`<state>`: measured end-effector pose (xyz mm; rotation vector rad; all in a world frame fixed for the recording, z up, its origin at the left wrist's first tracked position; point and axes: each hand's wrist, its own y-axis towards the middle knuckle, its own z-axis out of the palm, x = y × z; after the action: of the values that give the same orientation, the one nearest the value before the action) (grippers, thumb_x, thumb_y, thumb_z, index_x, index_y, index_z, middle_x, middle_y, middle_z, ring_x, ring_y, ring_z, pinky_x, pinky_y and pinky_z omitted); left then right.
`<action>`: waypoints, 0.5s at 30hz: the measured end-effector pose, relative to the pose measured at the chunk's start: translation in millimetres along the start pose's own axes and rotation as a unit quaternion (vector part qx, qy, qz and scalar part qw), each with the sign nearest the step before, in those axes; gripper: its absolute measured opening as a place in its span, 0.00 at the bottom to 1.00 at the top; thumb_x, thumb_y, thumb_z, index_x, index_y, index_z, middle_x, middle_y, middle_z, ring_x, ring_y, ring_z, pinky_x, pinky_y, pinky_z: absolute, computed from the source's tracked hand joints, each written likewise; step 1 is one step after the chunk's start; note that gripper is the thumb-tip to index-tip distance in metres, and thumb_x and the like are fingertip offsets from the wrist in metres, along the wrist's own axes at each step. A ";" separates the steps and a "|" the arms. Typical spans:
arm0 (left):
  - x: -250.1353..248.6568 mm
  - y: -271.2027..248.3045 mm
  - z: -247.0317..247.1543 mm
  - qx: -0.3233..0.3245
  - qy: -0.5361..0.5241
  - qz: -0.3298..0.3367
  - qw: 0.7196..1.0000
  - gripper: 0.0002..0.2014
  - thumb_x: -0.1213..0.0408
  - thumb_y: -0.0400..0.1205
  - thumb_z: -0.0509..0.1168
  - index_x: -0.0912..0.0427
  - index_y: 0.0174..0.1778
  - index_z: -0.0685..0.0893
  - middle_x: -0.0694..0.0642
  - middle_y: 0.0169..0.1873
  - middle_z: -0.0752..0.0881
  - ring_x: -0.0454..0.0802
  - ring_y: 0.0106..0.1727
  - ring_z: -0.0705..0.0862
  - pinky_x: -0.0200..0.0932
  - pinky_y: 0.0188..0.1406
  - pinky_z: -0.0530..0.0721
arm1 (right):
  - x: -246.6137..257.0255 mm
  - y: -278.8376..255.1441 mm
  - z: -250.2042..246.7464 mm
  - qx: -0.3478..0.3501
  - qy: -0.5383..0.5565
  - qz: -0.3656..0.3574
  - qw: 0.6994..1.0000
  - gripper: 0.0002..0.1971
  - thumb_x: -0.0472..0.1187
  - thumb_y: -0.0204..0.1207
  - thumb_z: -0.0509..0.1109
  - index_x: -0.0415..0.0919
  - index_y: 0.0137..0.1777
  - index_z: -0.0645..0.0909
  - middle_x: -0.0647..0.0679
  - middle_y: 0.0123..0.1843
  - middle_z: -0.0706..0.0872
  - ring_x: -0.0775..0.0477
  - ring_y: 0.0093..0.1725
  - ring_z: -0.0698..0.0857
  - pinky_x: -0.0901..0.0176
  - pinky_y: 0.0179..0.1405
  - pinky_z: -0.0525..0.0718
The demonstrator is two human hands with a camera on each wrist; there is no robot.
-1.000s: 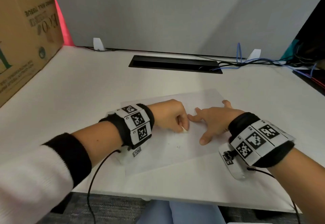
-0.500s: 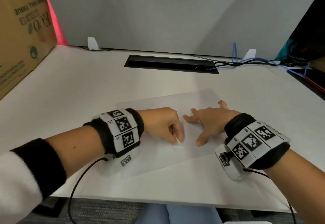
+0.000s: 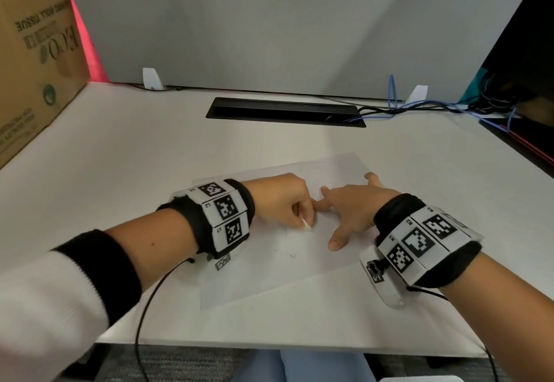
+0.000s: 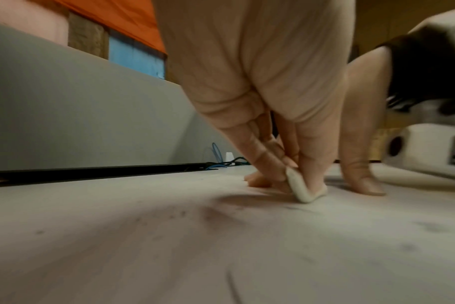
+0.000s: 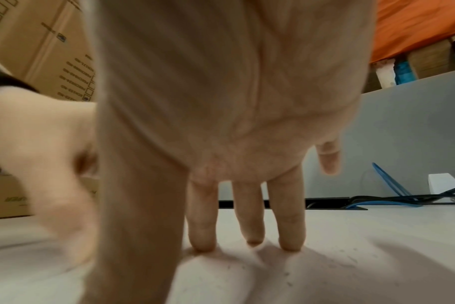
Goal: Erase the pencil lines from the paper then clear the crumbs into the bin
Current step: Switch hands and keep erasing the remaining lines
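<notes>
A white sheet of paper [image 3: 269,276] lies skewed on the white desk near its front edge. My left hand [image 3: 287,205] pinches a small white eraser [image 3: 307,226] and presses it onto the paper; the left wrist view shows the eraser [image 4: 303,190] between thumb and fingers, touching the sheet. My right hand [image 3: 350,208] lies flat on the paper just right of it, fingers [image 5: 247,226] spread and pressing down. A faint pencil mark [image 3: 286,232] and dark eraser crumbs [image 3: 292,256] lie on the sheet below the hands. No bin shows in any view.
A cardboard box [image 3: 33,61] stands at the left edge of the desk. A black cable slot [image 3: 284,111] runs along the back, with blue and black cables [image 3: 419,106] at the back right. A grey partition [image 3: 269,22] closes off the rear.
The left hand has shifted the eraser back and forth over the paper by a small amount. The right hand has stayed flat on the sheet.
</notes>
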<state>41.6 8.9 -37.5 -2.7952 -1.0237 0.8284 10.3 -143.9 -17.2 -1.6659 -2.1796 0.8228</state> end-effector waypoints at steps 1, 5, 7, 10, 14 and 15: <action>0.9 1.1 -0.8 -0.012 -0.004 -0.010 1.000 0.09 0.67 0.77 0.68 0.56 0.51 0.90 0.51 0.44 0.89 0.35 0.34 0.79 0.31 0.45 0.81 | 0.7 0.0 -0.1 0.001 0.001 0.001 1.000 0.42 0.59 0.70 0.71 0.61 0.80 0.52 0.51 0.80 0.62 0.44 0.74 0.71 0.28 0.75 0.38; 2.6 -10.4 4.0 0.016 -0.033 -0.013 0.999 0.09 0.68 0.76 0.70 0.57 0.51 0.90 0.41 0.37 0.87 0.31 0.33 0.81 0.25 0.41 0.79 | 0.6 -0.1 -0.6 0.008 -0.009 0.007 1.000 0.45 0.60 0.70 0.71 0.60 0.81 0.47 0.51 0.81 0.61 0.44 0.76 0.68 0.29 0.75 0.38; 1.3 -16.3 4.9 0.036 -0.033 -0.013 0.999 0.09 0.67 0.76 0.71 0.58 0.51 0.90 0.49 0.40 0.89 0.35 0.35 0.81 0.29 0.44 0.80 | 0.3 -0.2 -0.7 0.004 -0.008 0.006 1.000 0.45 0.59 0.70 0.71 0.60 0.81 0.47 0.51 0.81 0.61 0.45 0.76 0.68 0.30 0.75 0.38; 1.0 -6.5 0.8 0.008 -0.022 -0.009 1.000 0.09 0.68 0.77 0.69 0.58 0.51 0.90 0.43 0.37 0.85 0.33 0.33 0.79 0.24 0.41 0.78 | 0.4 -1.2 -0.4 0.003 -0.006 0.001 1.000 0.44 0.59 0.70 0.71 0.60 0.81 0.49 0.51 0.80 0.62 0.44 0.75 0.70 0.30 0.74 0.38; 1.7 2.8 0.5 -0.022 -0.019 -0.025 0.999 0.08 0.66 0.77 0.70 0.56 0.50 0.90 0.47 0.39 0.88 0.29 0.31 0.79 0.29 0.43 0.81 | 0.3 -2.0 -0.4 -0.002 0.004 0.001 1.000 0.41 0.59 0.70 0.71 0.60 0.80 0.53 0.51 0.80 0.63 0.45 0.74 0.71 0.30 0.75 0.39; 1.9 -0.5 2.6 -0.008 -0.022 -0.021 1.000 0.08 0.66 0.76 0.70 0.56 0.50 0.90 0.44 0.37 0.87 0.28 0.31 0.79 0.27 0.43 0.80 | -0.1 -1.9 -0.3 0.001 0.000 0.001 1.000 0.42 0.59 0.70 0.71 0.60 0.80 0.51 0.51 0.80 0.62 0.45 0.74 0.70 0.30 0.75 0.39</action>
<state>41.3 10.1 -40.5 -2.7699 -1.0960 0.8838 9.1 -144.2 -15.8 -1.6677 -2.1765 0.8239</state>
